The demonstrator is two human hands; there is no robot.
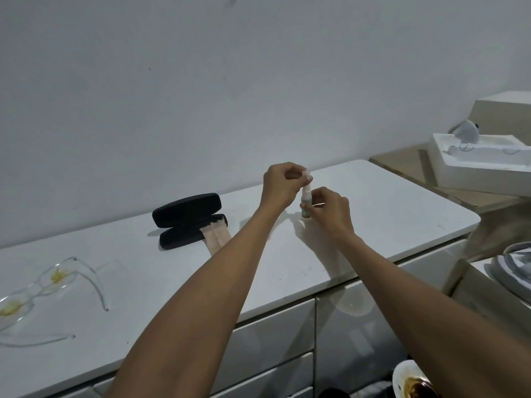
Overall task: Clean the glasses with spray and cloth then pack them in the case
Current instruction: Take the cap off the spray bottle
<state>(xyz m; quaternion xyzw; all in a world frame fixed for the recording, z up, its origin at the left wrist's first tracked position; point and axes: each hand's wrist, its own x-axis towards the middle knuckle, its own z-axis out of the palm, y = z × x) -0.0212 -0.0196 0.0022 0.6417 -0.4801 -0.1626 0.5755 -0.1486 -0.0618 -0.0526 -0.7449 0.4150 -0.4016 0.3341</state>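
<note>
A small spray bottle (305, 200) is held upright above the white counter (402, 214). My right hand (330, 209) grips its lower body. My left hand (283, 183) pinches the clear cap (308, 176) at its top. Clear-framed glasses (43, 285) with yellow smears on both lenses lie at the counter's left end, arms unfolded. A black glasses case (186, 219) stands open at the middle, with a beige cloth (217, 235) hanging out of its lower half, partly hidden by my left forearm.
A white foam tray (477, 159) with a small white device rests on a cardboard box at the right. Grey shoes (514, 265) sit lower right. A stained plate (411, 380) is at the bottom edge. Drawer fronts run below the counter.
</note>
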